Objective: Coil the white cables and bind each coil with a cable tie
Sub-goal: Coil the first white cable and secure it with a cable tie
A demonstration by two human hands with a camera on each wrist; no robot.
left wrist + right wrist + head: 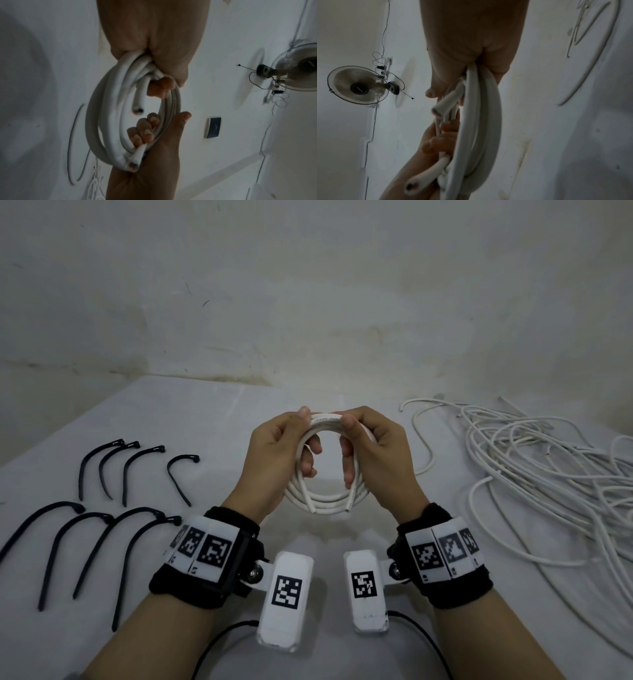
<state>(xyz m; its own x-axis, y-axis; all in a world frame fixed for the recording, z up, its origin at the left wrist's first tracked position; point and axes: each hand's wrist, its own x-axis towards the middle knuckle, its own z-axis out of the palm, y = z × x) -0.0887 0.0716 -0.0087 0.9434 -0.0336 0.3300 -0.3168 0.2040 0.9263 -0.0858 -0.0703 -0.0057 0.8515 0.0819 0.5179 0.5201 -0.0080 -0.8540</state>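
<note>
A coil of white cable [322,498] is held upright above the middle of the table, its two cut ends [312,510] pointing down toward me. My left hand [291,440] grips the coil's left side, thumb on top and fingers through the loop. My right hand [364,440] grips the right side the same way. The left wrist view shows the coil [106,115] between my left hand [163,70] above and my right hand [150,129] below. In the right wrist view the coil [479,121] hangs from my right hand [471,65]. Several black cable ties [102,508] lie on the table at the left.
A tangled pile of loose white cables [531,467] covers the right side of the white table [205,412]. A grey wall stands behind the table. A wall fan [358,85] shows in the wrist views. Black wires run from the wrist cameras toward me.
</note>
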